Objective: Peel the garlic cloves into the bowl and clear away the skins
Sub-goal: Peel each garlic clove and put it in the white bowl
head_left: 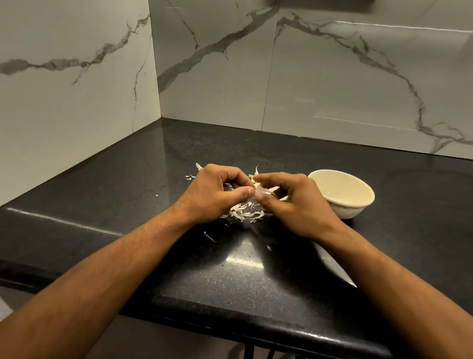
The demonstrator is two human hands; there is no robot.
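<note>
**A:** What are the hands doing?

**B:** Both are up over the black counter (112, 211), close together. The left hand (214, 190) has its fingers curled in, and its thumb and fingers pinch a garlic clove (258, 191). The right hand (293, 201) is curled too. Its thumb and finger pinch the same clove from the other side.

**A:** Can you see the clove well?

**B:** Not much. Only a small pale bit shows between the fingertips. I cannot tell how much skin is on it.

**A:** Where are the skins?

**B:** A heap of thin white skins (245, 213) lies on the counter, right under the hands. A few more bits lie beyond the left hand, and one small bit sits nearer the counter's front edge.

**A:** And the bowl?

**B:** The cream bowl (350, 202) stands on the counter just beside the right hand, on its far right side. I cannot make out any cloves in it.

**A:** Anything else?

**B:** A knife blade (336, 266) lies flat on the counter, partly hidden under the right arm. Grey-veined marble walls (323, 86) stand behind and to the left.
</note>
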